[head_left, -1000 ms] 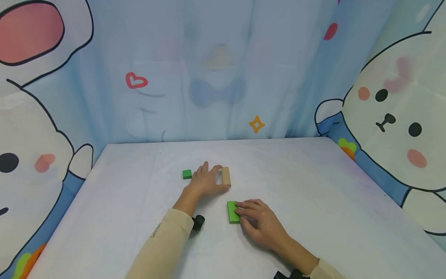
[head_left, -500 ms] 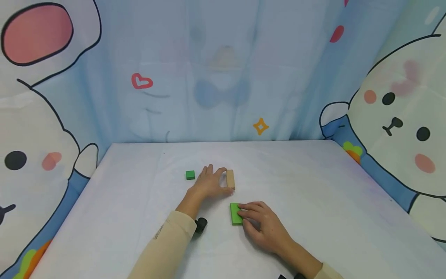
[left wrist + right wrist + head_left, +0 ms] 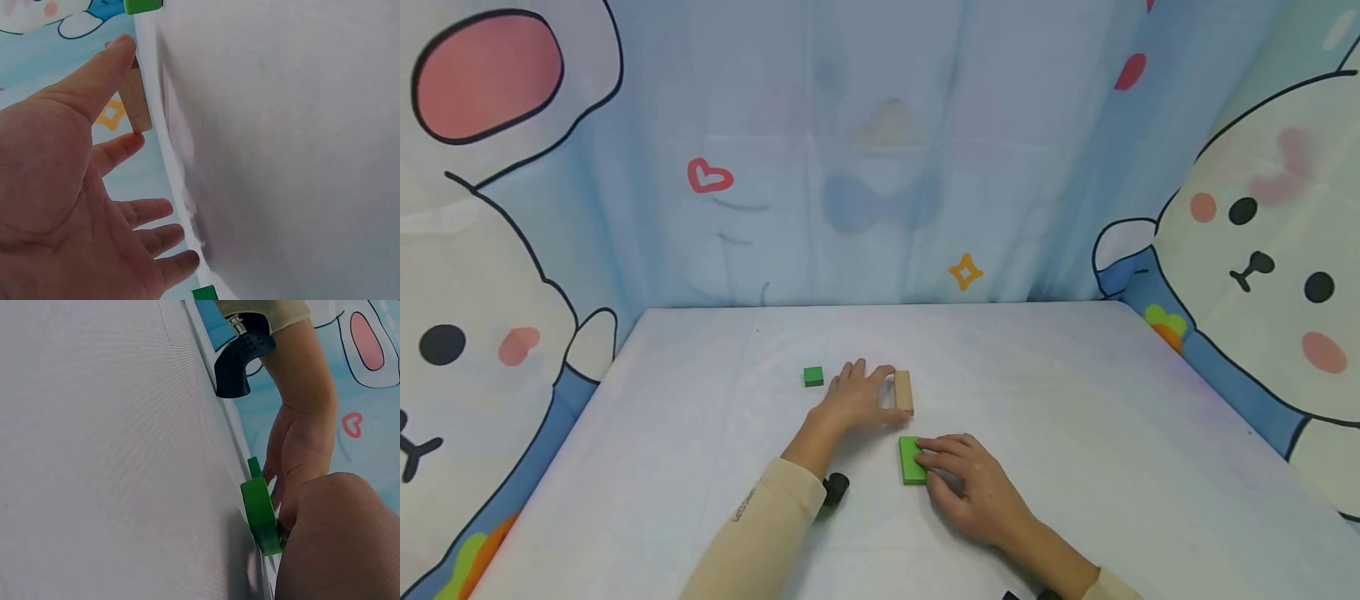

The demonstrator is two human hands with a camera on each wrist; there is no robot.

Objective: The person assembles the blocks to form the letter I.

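In the head view my left hand (image 3: 853, 402) holds a plain wooden block (image 3: 903, 393) by its two ends, between thumb and index finger. The left wrist view shows the same wooden block (image 3: 135, 100) spanning the gap between those fingertips, the other fingers spread apart. Nearer to me, a flat bright green rectangular block (image 3: 909, 462) lies on the table. My right hand (image 3: 973, 483) rests its extended fingertips on its right side, thumb close to the lower right corner. Left of the left hand sits a small dark green block (image 3: 813, 377), touched by neither hand.
A white-covered table (image 3: 1120, 450) spreads under both hands. Behind it hangs a light blue curtain (image 3: 760, 133) with cartoon animal prints. A black wrist camera (image 3: 836, 488) sticks out beside the left wrist, close above the tabletop.
The head view has shifted slightly, so the scene sits a little farther right in it. Both hands keep their hold and touch on the same blocks.
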